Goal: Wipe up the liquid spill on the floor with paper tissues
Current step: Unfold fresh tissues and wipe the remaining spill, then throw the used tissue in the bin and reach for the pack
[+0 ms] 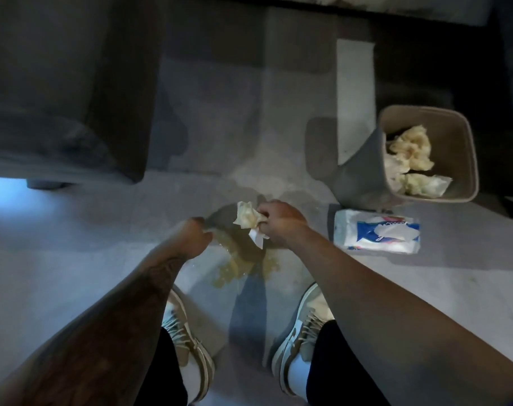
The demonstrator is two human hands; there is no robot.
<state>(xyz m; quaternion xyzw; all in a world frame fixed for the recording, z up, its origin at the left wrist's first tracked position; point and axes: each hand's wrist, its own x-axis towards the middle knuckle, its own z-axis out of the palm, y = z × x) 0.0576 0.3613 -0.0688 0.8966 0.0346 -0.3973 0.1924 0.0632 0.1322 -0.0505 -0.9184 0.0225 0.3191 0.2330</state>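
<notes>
Right hand (pixel 281 224) fingers (pixel 263 227) around stained tissue (pixel 246 219), above spill (pixel 243 268)

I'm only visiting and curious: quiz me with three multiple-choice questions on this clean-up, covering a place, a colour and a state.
1. Where is the tissue pack?
A on a sofa
B on the floor beside the bin
C in a hand

2. What colour is the spill?
A yellowish
B red
C blue

3. The right hand is:
A empty
B gripping a crumpled tissue
C flat on the ground

Answers:
1. B, it lies by the bin's base.
2. A, the puddle looks yellow.
3. B, the fingers curl round a stained wad.
</notes>
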